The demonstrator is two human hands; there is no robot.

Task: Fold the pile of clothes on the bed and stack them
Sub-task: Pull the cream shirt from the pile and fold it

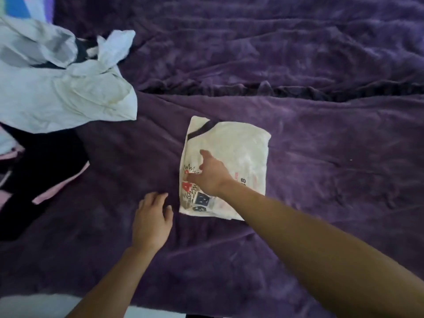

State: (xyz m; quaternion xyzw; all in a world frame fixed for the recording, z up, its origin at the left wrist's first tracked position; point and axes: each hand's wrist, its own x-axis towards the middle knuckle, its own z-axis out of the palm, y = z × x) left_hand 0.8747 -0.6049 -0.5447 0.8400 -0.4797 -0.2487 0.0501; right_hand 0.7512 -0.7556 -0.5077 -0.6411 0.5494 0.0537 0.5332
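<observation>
Plainly the right hand [212, 174] reaches forward on an outstretched arm, fingers loose, resting on the folded white T-shirt [241, 152] mid-bed — the left hand [152, 222] lies flat, fingers relaxed, on the purple bedcover [321, 157] just beside it — unfolded clothes pile [57, 88] far left

One folded shirt [241, 152]; one clothes pile [57, 88]; one blanket [332, 145]; left hand [151, 223], right hand [212, 176]: two.

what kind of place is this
Probably a bedroom: a rumpled purple bed blanket fills the view, with a folded white t-shirt on it and a loose pile of clothes at left.
</observation>
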